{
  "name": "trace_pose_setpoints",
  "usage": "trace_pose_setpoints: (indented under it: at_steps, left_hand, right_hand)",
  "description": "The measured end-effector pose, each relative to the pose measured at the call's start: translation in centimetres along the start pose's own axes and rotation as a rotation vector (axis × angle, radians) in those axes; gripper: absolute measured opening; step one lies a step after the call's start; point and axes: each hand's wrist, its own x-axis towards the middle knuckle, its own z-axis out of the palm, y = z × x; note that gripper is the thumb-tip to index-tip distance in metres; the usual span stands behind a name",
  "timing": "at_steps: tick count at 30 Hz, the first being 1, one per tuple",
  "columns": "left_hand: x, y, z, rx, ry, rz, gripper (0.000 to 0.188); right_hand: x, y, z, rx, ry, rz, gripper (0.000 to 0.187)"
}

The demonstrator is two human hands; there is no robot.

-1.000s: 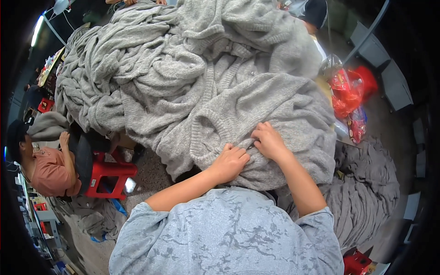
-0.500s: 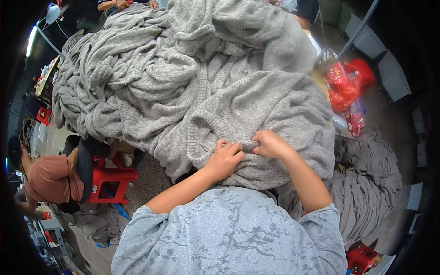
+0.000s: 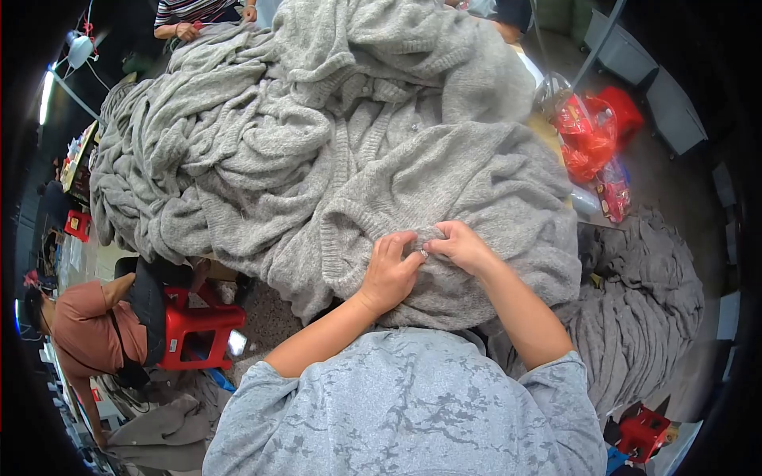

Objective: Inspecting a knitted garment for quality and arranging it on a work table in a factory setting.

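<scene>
A grey knitted sweater (image 3: 468, 182) lies on top of a big heap of the same grey knitwear (image 3: 262, 135). My left hand (image 3: 393, 270) and my right hand (image 3: 460, 246) meet at the sweater's near edge. Both pinch the knit at one spot, with a small pale item between the fingertips that is too small to tell. My fingers are curled into the fabric.
A person in a reddish top (image 3: 87, 333) sits low at the left beside a red stool (image 3: 198, 329). Another person's hands (image 3: 190, 30) work at the far side of the heap. Red plastic bags (image 3: 591, 135) lie at right, above a darker grey knit pile (image 3: 643, 317).
My hands have drawn closer together on the sweater's edge, the right one sliding left toward the left one. The seated person at the left has bent lower.
</scene>
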Motion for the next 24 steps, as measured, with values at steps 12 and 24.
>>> trace_pose_setpoints:
  at_steps: [12,24]
  left_hand:
    - [0.2,-0.1,-0.4,-0.14,-0.047,-0.113,0.022]
    - [-0.1,-0.6,-0.3,-0.188,-0.129,-0.19,0.023]
  right_hand:
    - [0.2,2.0,1.5,-0.392,0.29,-0.261,0.019]
    - [-0.6,0.2,1.9,-0.269,0.236,-0.081,0.02]
